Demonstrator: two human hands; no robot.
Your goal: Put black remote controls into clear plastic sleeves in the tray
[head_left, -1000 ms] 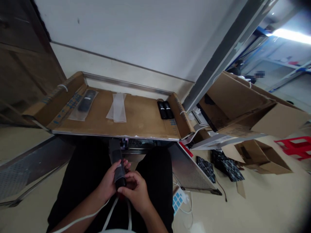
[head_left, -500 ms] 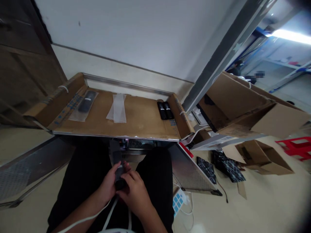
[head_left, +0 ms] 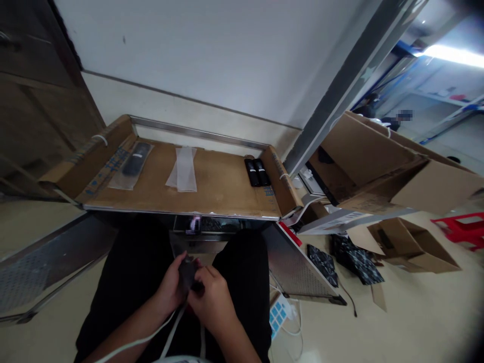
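Between my knees, a translucent plastic sleeve [head_left: 186,274] with a long black device in it is held in both hands; the device looks like a remote control, but is mostly hidden. My left hand [head_left: 171,285] wraps around its left side. My right hand [head_left: 212,294] pinches its near right end with closed fingers. On the cardboard-lined tray [head_left: 221,194] ahead, a bagged black device [head_left: 136,160] lies at the left. Flat empty plastic sleeves [head_left: 185,169] lie near the middle. Two bare black devices [head_left: 256,172] with white labels sit side by side at the right.
A large open cardboard box [head_left: 374,161] stands to the right, with another open box [head_left: 414,244] on the floor. Black patterned packages [head_left: 355,259] and a power strip [head_left: 279,315] lie on the floor. White cables [head_left: 174,335] run across my lap. A red plastic object [head_left: 461,229] is at far right.
The sleeve and device have tilted and drawn closer between my hands, with less of the sleeve reaching forward. My right fingers have shifted at its near end. The things on the tray have stayed put.
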